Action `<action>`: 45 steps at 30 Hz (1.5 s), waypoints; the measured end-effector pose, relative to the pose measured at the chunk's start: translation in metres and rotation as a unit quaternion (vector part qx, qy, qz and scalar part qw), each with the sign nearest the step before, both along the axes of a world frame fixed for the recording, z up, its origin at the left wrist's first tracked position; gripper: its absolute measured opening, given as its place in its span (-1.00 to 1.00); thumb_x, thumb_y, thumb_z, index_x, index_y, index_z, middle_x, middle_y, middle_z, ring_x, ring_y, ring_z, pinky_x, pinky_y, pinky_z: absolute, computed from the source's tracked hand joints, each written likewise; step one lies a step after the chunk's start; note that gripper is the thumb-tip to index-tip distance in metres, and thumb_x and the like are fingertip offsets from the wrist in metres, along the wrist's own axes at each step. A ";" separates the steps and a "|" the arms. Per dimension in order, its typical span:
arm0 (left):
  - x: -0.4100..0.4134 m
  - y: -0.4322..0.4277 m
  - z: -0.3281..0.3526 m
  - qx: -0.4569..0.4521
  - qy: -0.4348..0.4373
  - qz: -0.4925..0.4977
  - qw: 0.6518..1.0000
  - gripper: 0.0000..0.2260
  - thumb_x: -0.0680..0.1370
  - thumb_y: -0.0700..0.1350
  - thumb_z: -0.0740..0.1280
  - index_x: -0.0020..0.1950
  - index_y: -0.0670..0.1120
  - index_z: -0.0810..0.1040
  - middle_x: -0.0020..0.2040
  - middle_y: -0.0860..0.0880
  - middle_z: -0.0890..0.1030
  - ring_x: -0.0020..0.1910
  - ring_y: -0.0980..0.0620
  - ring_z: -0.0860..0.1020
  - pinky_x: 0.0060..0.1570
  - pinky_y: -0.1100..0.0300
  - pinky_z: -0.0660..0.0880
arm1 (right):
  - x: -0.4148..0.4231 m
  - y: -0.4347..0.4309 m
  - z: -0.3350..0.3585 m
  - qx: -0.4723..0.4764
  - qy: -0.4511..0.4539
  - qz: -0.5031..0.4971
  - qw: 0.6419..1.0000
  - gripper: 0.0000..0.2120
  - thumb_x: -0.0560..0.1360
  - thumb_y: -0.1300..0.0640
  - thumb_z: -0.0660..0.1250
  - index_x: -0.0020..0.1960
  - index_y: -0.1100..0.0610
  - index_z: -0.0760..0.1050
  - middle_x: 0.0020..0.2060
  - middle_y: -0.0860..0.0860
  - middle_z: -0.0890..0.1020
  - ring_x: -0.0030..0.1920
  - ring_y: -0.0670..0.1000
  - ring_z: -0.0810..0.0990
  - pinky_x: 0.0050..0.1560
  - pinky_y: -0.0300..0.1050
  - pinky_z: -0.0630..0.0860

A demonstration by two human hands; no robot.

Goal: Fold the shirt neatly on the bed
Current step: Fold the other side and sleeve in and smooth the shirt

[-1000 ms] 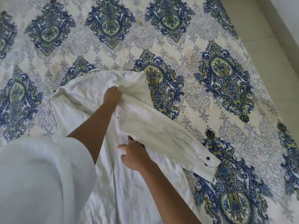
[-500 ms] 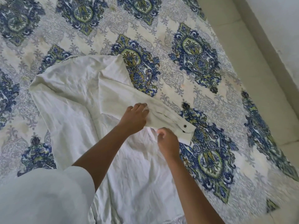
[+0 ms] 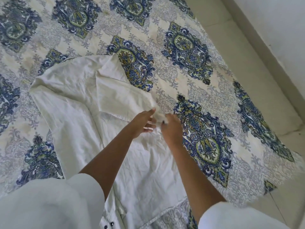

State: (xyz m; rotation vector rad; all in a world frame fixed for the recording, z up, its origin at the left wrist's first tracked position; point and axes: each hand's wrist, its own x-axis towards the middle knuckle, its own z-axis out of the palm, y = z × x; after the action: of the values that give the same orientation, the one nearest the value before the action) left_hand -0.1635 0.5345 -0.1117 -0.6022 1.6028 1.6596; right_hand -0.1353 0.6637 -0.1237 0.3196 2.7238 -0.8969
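Note:
A white shirt (image 3: 79, 113) lies spread on the patterned bed cover (image 3: 186, 52), collar end at the far left. Its right sleeve (image 3: 122, 95) is folded inward and runs down toward the middle of the shirt. My left hand (image 3: 142, 123) and my right hand (image 3: 171, 129) meet at the sleeve's cuff end. The left one pinches the cloth between thumb and fingers. Fingers of the right curl round the cuff beside a dark button. Both are blurred by motion, and the cuff itself is mostly hidden between them.
The bed's right edge (image 3: 280, 156) runs diagonally, with pale floor tiles (image 3: 257, 66) and a wall (image 3: 280, 22) beyond it. Dark buttons (image 3: 109, 225) of the shirt's front show at the bottom. My white sleeves fill the lower corners.
Both hands slid down the sleeve from the shoulder to the cuff and now meet there. The cuff has been drawn in from the bed cover toward the shirt's body.

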 end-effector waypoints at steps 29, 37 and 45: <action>0.045 -0.208 0.010 -0.500 -0.010 -0.017 0.866 -0.67 0.56 -0.22 0.19 0.28 -0.35 0.42 0.26 -0.32 0.48 0.26 -0.28 0.44 0.22 -0.04 0.39 | 0.102 -0.023 -0.002 0.034 -0.115 -0.080 0.990 -0.68 0.52 0.24 0.14 0.24 0.17 0.45 0.14 0.14 0.50 0.12 0.18 0.49 -0.02 -0.03 0.42; 0.057 -0.167 -0.006 -0.563 -0.033 -0.131 0.815 -0.56 0.50 -0.17 0.11 0.37 -0.22 0.30 0.36 -0.22 0.34 0.38 -0.22 0.26 0.39 -0.10 0.19 | 0.114 -0.030 0.003 0.019 -0.070 -0.073 0.995 -0.92 0.49 0.23 0.17 -0.14 0.08 0.40 -0.19 0.04 0.48 -0.16 0.08 0.45 -0.22 -0.14 0.28; 0.052 -0.045 0.002 -0.344 0.155 -0.085 0.922 -0.46 0.56 0.09 0.24 0.39 -0.26 0.28 0.31 -0.18 0.41 0.31 -0.17 0.36 0.24 -0.01 0.34 | 0.152 -0.051 0.023 0.133 0.125 0.094 0.979 -0.81 0.23 0.23 0.51 -0.23 0.09 0.54 -0.44 -0.03 0.55 -0.49 0.00 0.54 -0.55 -0.24 0.38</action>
State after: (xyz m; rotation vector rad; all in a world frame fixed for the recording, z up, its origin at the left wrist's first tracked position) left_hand -0.1113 0.4890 -0.1099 -0.5283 2.4243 1.0690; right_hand 0.0171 0.6122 -0.1005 -0.0069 3.0477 -0.5543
